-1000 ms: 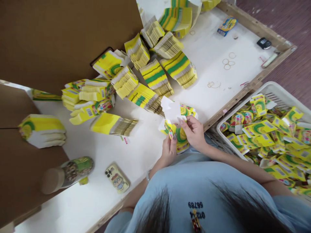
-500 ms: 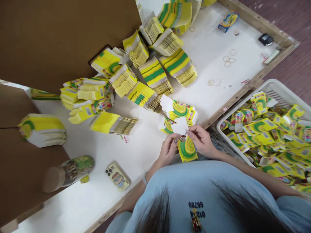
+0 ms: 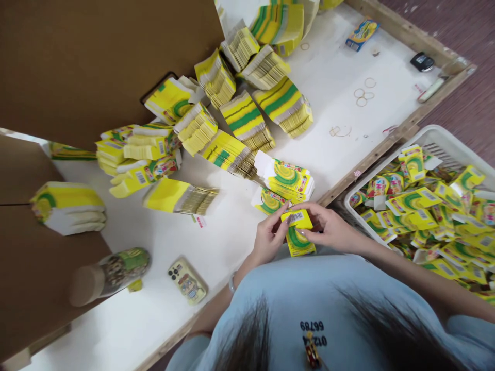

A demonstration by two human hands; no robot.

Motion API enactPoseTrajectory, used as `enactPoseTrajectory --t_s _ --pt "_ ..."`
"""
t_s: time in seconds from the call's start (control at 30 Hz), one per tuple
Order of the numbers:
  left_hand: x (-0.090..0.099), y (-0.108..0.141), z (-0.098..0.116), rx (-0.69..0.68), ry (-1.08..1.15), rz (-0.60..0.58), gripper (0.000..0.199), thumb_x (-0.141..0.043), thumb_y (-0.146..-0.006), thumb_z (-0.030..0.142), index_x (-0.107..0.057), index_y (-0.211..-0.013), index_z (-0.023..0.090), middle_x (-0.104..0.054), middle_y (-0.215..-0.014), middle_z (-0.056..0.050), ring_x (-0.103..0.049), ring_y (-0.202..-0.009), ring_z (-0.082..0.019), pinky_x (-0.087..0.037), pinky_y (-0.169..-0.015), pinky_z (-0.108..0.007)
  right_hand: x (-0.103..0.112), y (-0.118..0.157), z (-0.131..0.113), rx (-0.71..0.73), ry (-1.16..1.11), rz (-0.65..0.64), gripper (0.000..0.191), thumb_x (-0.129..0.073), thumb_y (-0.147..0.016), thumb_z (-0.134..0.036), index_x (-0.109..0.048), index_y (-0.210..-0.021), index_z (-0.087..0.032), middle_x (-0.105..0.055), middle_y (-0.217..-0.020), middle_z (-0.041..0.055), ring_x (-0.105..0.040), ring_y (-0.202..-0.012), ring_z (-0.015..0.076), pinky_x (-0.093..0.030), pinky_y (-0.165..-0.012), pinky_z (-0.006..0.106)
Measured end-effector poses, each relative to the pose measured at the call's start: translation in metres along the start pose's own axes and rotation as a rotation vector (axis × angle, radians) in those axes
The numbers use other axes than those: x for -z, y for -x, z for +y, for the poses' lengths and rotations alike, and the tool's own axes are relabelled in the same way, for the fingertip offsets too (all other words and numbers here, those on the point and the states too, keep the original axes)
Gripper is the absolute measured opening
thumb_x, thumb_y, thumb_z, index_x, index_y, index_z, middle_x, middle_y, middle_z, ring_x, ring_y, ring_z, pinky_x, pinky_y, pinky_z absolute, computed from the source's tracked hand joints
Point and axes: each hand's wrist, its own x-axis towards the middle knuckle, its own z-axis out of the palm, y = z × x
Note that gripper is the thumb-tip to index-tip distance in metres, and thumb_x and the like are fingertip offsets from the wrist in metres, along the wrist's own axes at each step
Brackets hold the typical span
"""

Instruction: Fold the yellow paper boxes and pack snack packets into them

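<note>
Between my two hands is a small yellow-and-green carton [image 3: 300,241], its barcode flap folded over at the top. My left hand [image 3: 269,234] grips its left side, thumb on the flap. On the other side my right hand [image 3: 328,229] holds it, fingers behind and thumb against the front. Just beyond my hands lies a stack of flat yellow cartons [image 3: 289,179] with white flaps. Closer to my left hand, another carton [image 3: 267,200] rests partly under that stack.
Bundles of folded cartons [image 3: 247,121] spread over the white table [image 3: 232,221]. At right stands a plastic basket [image 3: 350,198] heaped with cartons. A phone [image 3: 187,280] and a jar [image 3: 116,271] lie at left. Rubber bands [image 3: 363,96] and a blue-yellow box [image 3: 362,34] are farther off.
The carton's white top flap, upright before, is now folded down and shows the barcode. My fingers have moved from pinching at the flap to gripping the carton's sides.
</note>
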Motion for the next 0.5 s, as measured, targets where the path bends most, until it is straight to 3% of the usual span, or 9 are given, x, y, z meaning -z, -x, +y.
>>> enactPoseTrajectory --t_s 0.1,0.17,0.27,0.33,0.4,0.5 --pt "0.0 0.0 -0.001 -0.033 -0.047 0.004 0.046 -0.059 -0.099 0.048 -0.07 -0.135 0.022 -0.079 -0.114 -0.013 -0.074 -0.083 -0.019 -0.061 -0.075 -0.03 0.002 -0.001 -0.007 -0.028 -0.002 0.011 0.042 -0.072 -0.084 -0.022 -0.063 -0.125 -0.022 -0.075 -0.099 0.003 -0.071 -0.079 0.0161 -0.06 -0.066 0.025" --pt "0.0 0.001 -0.002 -0.052 -0.078 0.009 0.047 -0.057 -0.1 0.046 -0.068 -0.138 0.021 -0.079 -0.116 -0.014 -0.075 -0.088 -0.02 -0.061 -0.078 -0.03 0.008 -0.003 -0.01 -0.054 -0.03 -0.019 0.047 -0.073 -0.083 -0.024 -0.062 -0.129 -0.023 -0.075 -0.098 0.0026 -0.071 -0.077 0.0155 -0.06 -0.066 0.026" --pt "0.002 0.005 -0.005 -0.078 -0.129 -0.035 0.049 -0.047 -0.104 0.044 -0.062 -0.145 0.022 -0.075 -0.127 -0.014 -0.073 -0.111 -0.024 -0.059 -0.094 -0.033 0.014 -0.008 -0.011 -0.105 -0.162 -0.201 0.053 -0.074 -0.085 -0.034 -0.061 -0.135 -0.023 -0.077 -0.106 0.0053 -0.075 -0.093 0.0187 -0.063 -0.08 0.032" --pt "0.007 0.006 -0.008 -0.117 -0.182 -0.09 0.049 -0.04 -0.107 0.041 -0.057 -0.149 0.023 -0.074 -0.128 -0.013 -0.071 -0.114 -0.023 -0.058 -0.097 -0.034 0.017 -0.011 -0.01 -0.115 -0.21 -0.255 0.05 -0.074 -0.086 -0.042 -0.066 -0.132 -0.022 -0.078 -0.111 0.0074 -0.074 -0.103 0.0211 -0.062 -0.088 0.036" --pt "0.017 0.001 -0.013 -0.178 -0.286 -0.065 0.047 -0.037 -0.107 0.038 -0.058 -0.147 0.023 -0.075 -0.117 -0.012 -0.07 -0.103 -0.022 -0.056 -0.093 -0.035 0.025 -0.01 -0.008 -0.112 -0.177 -0.151 0.046 -0.072 -0.087 -0.05 -0.073 -0.122 -0.021 -0.079 -0.111 0.0088 -0.075 -0.102 0.0225 -0.062 -0.086 0.037" --pt "0.042 -0.021 -0.026 -0.205 -0.552 0.275 0.046 -0.053 -0.101 0.04 -0.059 -0.14 0.018 -0.07 -0.112 -0.014 -0.062 -0.107 -0.026 -0.05 -0.097 -0.041 0.063 0.004 -0.005 -0.106 0.097 0.142 0.046 -0.062 -0.091 -0.059 -0.076 -0.112 -0.02 -0.079 -0.107 0.0107 -0.075 -0.092 0.0253 -0.062 -0.082 0.042"
